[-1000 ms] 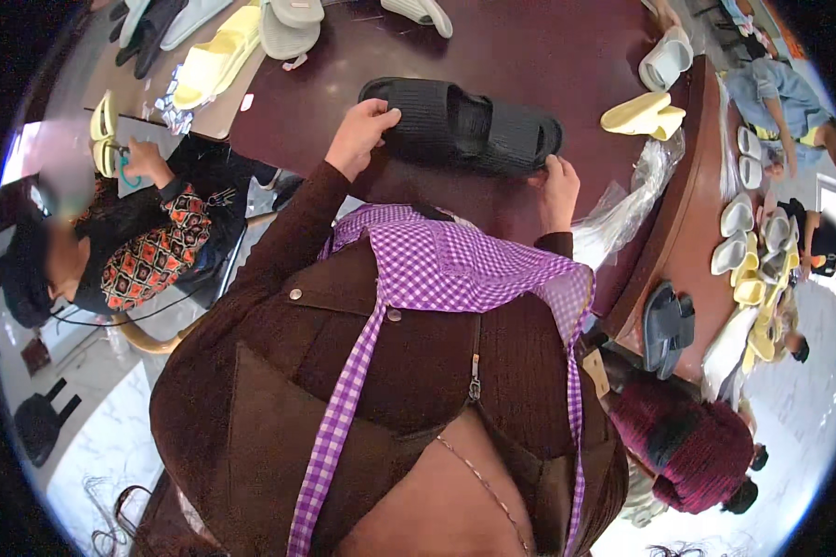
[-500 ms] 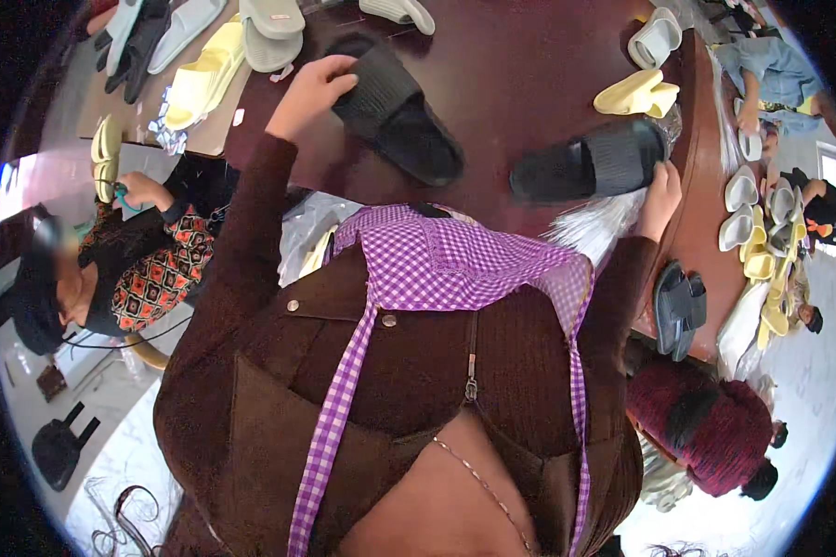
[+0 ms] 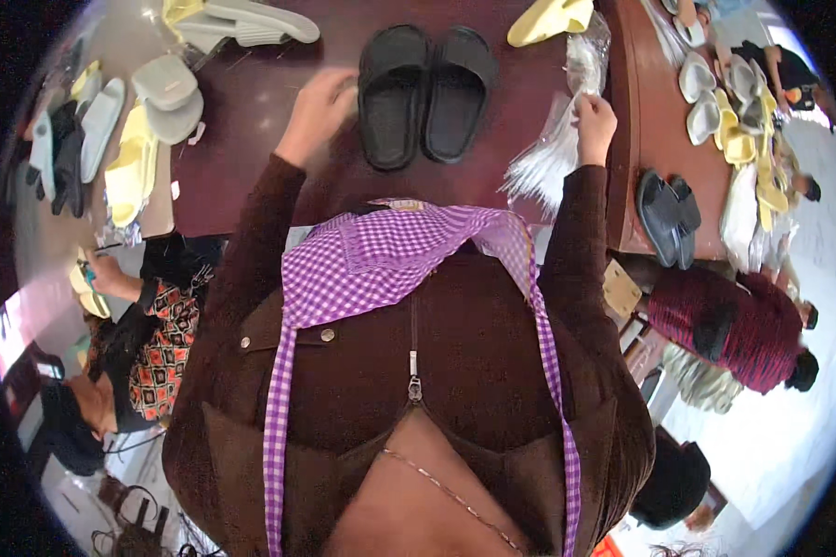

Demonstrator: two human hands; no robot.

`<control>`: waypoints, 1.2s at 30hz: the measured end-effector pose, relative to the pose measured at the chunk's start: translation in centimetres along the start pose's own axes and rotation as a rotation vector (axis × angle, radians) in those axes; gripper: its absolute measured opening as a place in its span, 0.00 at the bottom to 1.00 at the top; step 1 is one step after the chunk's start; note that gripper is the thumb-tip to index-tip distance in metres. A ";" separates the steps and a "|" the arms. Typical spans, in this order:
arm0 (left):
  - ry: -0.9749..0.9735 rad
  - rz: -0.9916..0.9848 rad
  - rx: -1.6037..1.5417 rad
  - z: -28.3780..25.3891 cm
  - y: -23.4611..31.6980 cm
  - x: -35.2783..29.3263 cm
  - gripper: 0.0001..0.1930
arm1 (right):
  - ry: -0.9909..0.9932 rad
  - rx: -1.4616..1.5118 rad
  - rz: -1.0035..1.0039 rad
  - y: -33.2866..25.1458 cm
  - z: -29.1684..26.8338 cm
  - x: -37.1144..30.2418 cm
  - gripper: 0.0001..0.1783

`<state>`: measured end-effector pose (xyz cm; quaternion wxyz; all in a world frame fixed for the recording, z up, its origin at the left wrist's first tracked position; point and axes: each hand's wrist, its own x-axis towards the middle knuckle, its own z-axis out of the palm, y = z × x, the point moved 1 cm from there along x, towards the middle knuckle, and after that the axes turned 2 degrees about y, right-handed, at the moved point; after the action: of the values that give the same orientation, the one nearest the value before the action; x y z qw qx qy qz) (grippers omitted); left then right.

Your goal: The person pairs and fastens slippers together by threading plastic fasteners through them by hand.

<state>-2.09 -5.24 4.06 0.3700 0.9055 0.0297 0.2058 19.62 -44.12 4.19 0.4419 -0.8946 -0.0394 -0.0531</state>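
Maroon tbl (image 3: 223,176) w/ blk slippers (image 3: 393,107); pale flr (image 3: 808,436).

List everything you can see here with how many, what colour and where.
Slides in front: two, black, side by side on the table
Table: one, dark red, ahead
Plastic bags: bundle, uncounted, clear, table's right
Yellow slides: overlapping, count unclear, yellow, table's far right
Left-side slides: several, grey, yellow and black, left and far left
Side table: one, reddish brown, right
Dark slides: two, near-black, on the side table
Mixed slides: many, grey and yellow, beyond the dark slides
Co-workers: several, mixed clothing, left and right
Apron: one, purple-white check, on the person
Left hand: one, bare, beside the black slides
Right hand: one, bare, at the bags
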 end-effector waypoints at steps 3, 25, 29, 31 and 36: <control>-0.058 -0.269 -0.136 1.2 0.2 -4.1 0.13 | -0.107 0.004 0.210 1.6 -0.5 -3.8 0.12; -0.235 -0.383 -0.299 3.5 2.4 -8.2 0.12 | -0.068 -0.255 0.306 8.6 5.1 -6.5 0.15; -0.237 -0.434 -0.323 3.3 2.0 -8.4 0.12 | -0.309 0.290 0.603 1.3 4.0 -10.0 0.09; -0.248 -0.443 -0.341 3.3 2.4 -7.8 0.12 | -0.397 0.348 0.606 0.4 3.6 -11.2 0.07; -0.285 -0.391 -0.367 3.9 4.3 -5.7 0.12 | -0.701 0.377 0.498 -3.7 3.5 -14.2 0.04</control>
<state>-6.18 -12.13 2.51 0.5605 0.8203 0.1137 0.0033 5.35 -39.41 3.19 0.5560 -0.7449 0.0205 0.3682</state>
